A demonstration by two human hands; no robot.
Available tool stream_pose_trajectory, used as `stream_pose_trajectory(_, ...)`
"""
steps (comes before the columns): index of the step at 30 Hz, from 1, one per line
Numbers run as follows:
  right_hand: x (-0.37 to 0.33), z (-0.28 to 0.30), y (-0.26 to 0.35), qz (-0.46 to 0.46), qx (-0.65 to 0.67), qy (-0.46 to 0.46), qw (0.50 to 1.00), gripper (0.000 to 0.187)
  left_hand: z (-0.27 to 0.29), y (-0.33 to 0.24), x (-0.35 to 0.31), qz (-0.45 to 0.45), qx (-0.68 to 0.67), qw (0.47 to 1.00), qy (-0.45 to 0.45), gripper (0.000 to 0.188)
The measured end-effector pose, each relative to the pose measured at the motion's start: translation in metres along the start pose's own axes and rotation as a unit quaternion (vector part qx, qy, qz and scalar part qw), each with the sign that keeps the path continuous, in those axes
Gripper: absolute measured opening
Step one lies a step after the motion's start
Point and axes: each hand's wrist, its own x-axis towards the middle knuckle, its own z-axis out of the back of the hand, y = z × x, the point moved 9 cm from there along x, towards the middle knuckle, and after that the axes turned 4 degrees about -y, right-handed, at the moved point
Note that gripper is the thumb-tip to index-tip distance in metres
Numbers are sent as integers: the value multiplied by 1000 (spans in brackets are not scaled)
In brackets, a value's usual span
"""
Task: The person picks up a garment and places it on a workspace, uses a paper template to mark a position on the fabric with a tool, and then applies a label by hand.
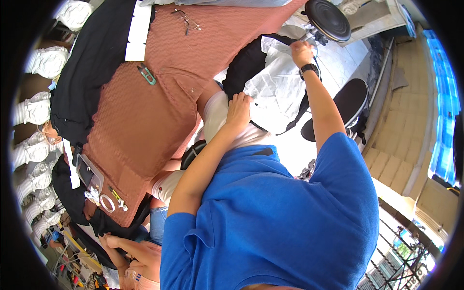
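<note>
A black garment (pixel 243 67) with a sheer white lining (pixel 278 82) spreads over my lap and hangs off to the right. My left hand (pixel 238 110) has its fingers closed on the garment's near left edge, by my thigh. Stretched forward, my right hand (pixel 302 52) pinches the black edge at the far right, close to a round stool. The fingertips of both hands are partly hidden in the cloth.
A table with a reddish-brown quilted cover (pixel 145 121) lies to my left, bearing green thread snips (pixel 146 75), eyeglasses (pixel 187 21), a white paper strip (pixel 138 36), a clear plastic box (pixel 90 174) and black cloth (pixel 79 82). Black round stools (pixel 327 20) stand right. Another person's hands (pixel 108 240) are lower left.
</note>
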Motion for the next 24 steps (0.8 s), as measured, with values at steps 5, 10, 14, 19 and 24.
stream_pose_trajectory(5, 0, 11, -24, -80, -13, -33, 996, 19, 32, 0, 14, -17, -5, 996, -82, 31)
stream_pose_trajectory(10, -2, 10, 33, 75, 45, -45, 995, 36, 27, 0, 10, 12, -67, 996, -56, 28)
stream_pose_trajectory(14, 2, 7, 11, 6, 29, -63, 998, 30, 24, 11, 8, 34, -120, 991, -39, 32)
stream_pose_trajectory(19, -1, 24, -9, -80, 30, -87, 993, 43, 18, 13, 11, 25, -46, 999, 1, 36)
stream_pose_trajectory(24, -48, 86, 48, -11, 59, -214, 975, 57, 29, -37, 1, -89, 108, 988, -58, 56)
